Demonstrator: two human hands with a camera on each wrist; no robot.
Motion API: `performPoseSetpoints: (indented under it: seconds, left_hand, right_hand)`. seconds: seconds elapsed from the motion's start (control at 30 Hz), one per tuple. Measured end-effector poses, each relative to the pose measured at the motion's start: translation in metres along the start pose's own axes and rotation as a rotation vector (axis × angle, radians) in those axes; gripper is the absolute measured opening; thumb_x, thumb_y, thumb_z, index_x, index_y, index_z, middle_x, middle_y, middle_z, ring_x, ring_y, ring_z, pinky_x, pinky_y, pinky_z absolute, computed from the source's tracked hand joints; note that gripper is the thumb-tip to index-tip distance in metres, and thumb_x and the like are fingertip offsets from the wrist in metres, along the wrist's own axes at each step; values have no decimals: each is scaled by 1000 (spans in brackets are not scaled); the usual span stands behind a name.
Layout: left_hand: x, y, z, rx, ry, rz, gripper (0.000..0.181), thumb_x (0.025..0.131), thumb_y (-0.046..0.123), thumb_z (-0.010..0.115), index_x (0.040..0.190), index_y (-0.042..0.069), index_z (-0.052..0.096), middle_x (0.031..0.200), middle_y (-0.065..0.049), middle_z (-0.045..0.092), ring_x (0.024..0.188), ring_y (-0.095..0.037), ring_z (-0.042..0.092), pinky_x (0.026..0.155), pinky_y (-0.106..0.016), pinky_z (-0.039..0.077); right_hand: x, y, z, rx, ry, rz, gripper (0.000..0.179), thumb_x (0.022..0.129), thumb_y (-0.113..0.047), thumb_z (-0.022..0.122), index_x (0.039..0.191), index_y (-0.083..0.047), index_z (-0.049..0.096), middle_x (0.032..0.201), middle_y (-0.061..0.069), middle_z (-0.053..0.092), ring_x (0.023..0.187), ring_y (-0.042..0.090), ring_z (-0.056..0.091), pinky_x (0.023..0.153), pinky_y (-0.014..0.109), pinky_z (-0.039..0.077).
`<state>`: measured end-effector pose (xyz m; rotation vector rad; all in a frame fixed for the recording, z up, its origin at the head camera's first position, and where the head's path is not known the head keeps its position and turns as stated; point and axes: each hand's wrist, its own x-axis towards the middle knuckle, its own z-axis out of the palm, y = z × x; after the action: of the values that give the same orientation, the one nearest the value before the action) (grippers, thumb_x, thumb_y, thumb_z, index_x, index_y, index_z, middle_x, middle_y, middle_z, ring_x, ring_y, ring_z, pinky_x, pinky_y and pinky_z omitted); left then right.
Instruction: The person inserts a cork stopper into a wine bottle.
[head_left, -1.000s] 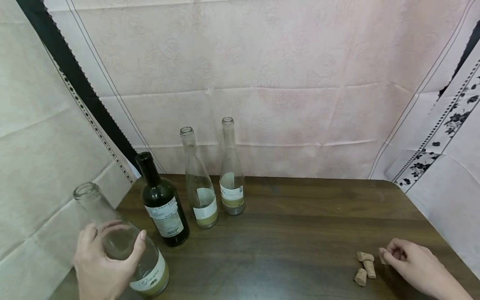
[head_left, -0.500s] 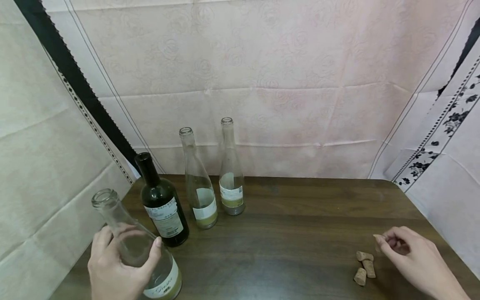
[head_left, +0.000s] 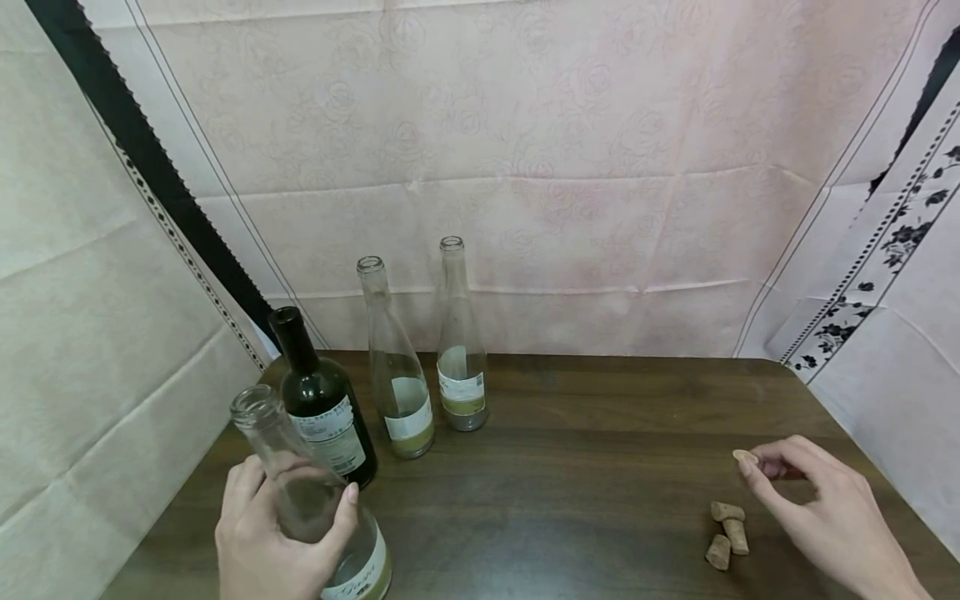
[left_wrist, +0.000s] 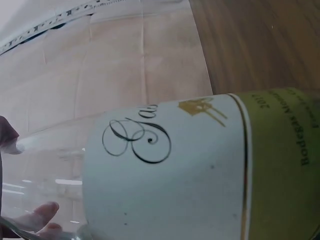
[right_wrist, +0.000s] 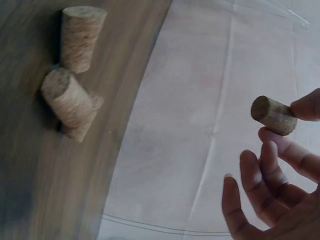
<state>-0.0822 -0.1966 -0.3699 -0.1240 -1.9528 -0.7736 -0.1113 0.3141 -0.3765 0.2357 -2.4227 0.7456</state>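
Observation:
My left hand (head_left: pixel 281 533) grips a clear glass bottle (head_left: pixel 363 562) round its body at the table's front left. The bottle leans to the left in the head view, and its white and yellow-green label (left_wrist: pixel 165 170) fills much of the left wrist view. At the right, my right hand (head_left: pixel 825 508) pinches a cork (right_wrist: pixel 274 116) between thumb and index finger; the other fingers are spread loosely. Most of this cork is hidden by the fingers in the head view. Beside that hand, several corks (head_left: pixel 733 533) lie together on the table.
A dark green wine bottle (head_left: pixel 322 400) stands just behind the held bottle. To its right are two upright clear bottles, one nearer (head_left: pixel 401 375) and one farther back (head_left: pixel 461 358). Pale cloth (head_left: pixel 562 183) hangs behind the brown wooden table (head_left: pixel 570 467) and along its sides.
My left hand has carried the clear bottle to the right, so it now overlaps the dark bottle. My right hand has lifted the cork up and slightly left, away from the table.

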Motion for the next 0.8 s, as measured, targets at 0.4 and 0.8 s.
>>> performPoseSetpoints:
  seconds: [0.4, 0.8]
  left_hand:
    - [-4, 14, 17, -89, -35, 88, 24, 67, 28, 82, 84, 14, 71, 93, -2, 63, 98, -17, 52, 93, -13, 33]
    - [-6, 34, 33, -133, -105, 119, 26, 66, 25, 84, 87, 17, 71, 99, 0, 64, 103, -19, 53, 97, -15, 34]
  right_hand:
    - [10, -16, 2, 177, 99, -234, 34, 76, 7, 80, 93, -21, 72, 85, -14, 63, 83, -8, 54, 84, 6, 36]
    - [22, -51, 2, 329, 180, -361, 24, 75, 13, 75, 88, -7, 71, 83, -7, 62, 83, -3, 55, 83, 8, 41]
